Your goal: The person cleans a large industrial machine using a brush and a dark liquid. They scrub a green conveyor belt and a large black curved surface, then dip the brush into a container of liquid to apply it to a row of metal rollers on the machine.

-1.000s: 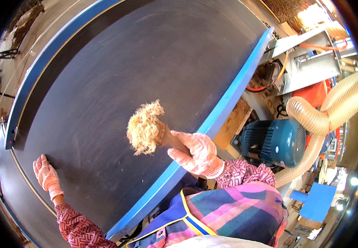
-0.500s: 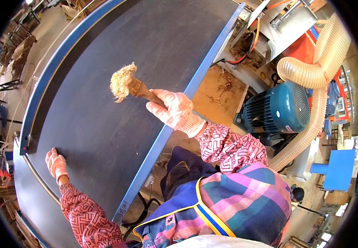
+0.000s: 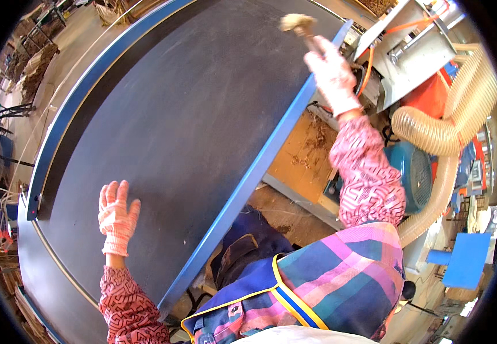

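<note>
- A short-handled brush [image 3: 298,24] with a bushy, pale head is grasped by its handle in the gloved right hand [image 3: 333,71].
- The brush is held at the far right of the dark surface [image 3: 197,126], near the end of the blue rail [image 3: 248,183]; whether its bristles are pressed down cannot be told.
- Nothing is gripped by the gloved left hand [image 3: 116,218]; its fingers are extended over the surface's left part, but contact cannot be confirmed.
- A teal motor [image 3: 416,172] is partly hidden by the right sleeve [image 3: 366,166], beside a ribbed hose [image 3: 426,133].
</note>
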`<state>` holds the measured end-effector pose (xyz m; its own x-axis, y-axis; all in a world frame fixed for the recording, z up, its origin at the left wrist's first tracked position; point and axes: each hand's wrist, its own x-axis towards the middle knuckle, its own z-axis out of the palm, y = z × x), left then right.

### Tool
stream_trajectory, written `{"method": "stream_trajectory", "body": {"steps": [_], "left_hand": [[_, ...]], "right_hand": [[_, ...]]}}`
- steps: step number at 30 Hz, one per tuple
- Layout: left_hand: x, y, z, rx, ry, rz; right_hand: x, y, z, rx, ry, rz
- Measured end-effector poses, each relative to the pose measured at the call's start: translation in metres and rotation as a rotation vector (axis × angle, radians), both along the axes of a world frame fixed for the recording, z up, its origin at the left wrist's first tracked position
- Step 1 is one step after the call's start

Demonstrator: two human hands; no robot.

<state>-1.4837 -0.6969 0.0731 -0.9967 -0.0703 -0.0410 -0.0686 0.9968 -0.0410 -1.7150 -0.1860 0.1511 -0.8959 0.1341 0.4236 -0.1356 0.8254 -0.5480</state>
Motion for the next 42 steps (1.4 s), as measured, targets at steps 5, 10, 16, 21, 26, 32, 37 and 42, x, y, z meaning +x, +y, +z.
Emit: {"method": "stream_trajectory", "body": {"steps": [5, 10, 16, 21, 26, 32, 37, 42], "left_hand": [[-0.056, 0.069, -0.003, 0.086, 0.078, -0.170], [-0.111, 0.131, -0.012, 0.180, 0.091, -0.300], [-0.121, 0.144, -0.028, 0.191, 0.046, -0.339], [-0.123, 0.143, -0.034, 0.166, 0.057, -0.348], [-0.107, 0.145, -0.025, 0.134, 0.042, -0.282], [-0.117, 0.131, -0.033, 0.078, 0.055, -0.358], [-0.107, 0.133, -0.036, 0.120, 0.044, -0.323], [-0.117, 0.133, -0.032, 0.136, 0.036, -0.367]], "right_hand": [[-0.157, 0.142, 0.010, 0.231, -0.227, -0.268], [-0.232, 0.127, -0.028, 0.509, -0.428, -0.140], [-0.321, 0.139, -0.086, 0.589, -0.576, -0.192], [-0.345, 0.162, -0.055, 0.609, -0.558, -0.301], [-0.253, 0.101, -0.028, 0.745, -0.783, 0.017], [-0.373, 0.175, -0.054, 0.712, -0.611, -0.239], [-0.269, 0.100, -0.019, 0.679, -0.729, -0.008], [-0.315, 0.165, -0.055, 0.893, -0.532, 0.026]]}}
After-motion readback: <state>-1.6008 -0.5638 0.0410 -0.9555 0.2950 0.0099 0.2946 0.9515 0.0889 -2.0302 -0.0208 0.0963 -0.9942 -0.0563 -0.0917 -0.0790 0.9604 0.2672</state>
